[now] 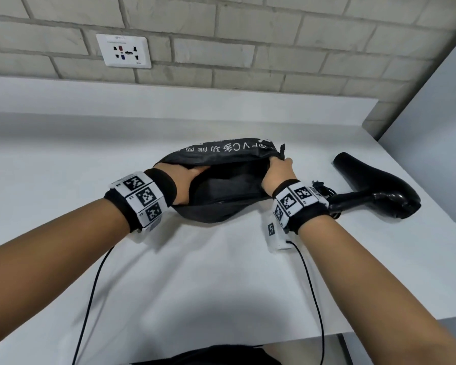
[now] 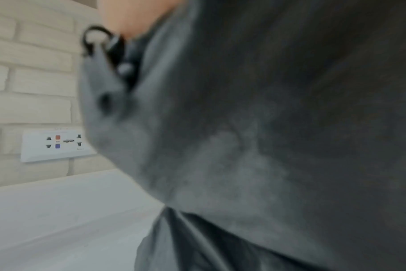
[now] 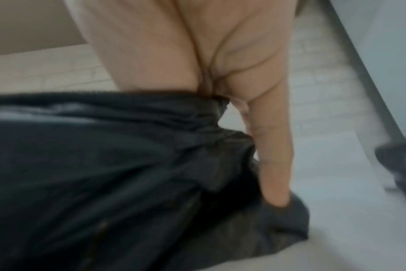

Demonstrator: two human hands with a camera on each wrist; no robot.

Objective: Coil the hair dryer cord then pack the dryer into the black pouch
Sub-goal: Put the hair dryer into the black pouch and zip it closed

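The black pouch is lying on the white worktop, its long axis running left to right and its mouth gaping toward the person. The left hand is gripping the left end of the opening, fingers tucked inside; the right hand is pinching the right end. The hair dryer is lying just right of the pouch, outside it, nozzle pointing away toward the wall, with its cord bunched at the handle. Only the left wrist view is showing a black ring at the pouch's corner; the right wrist view is showing fingers curling over the fabric edge.
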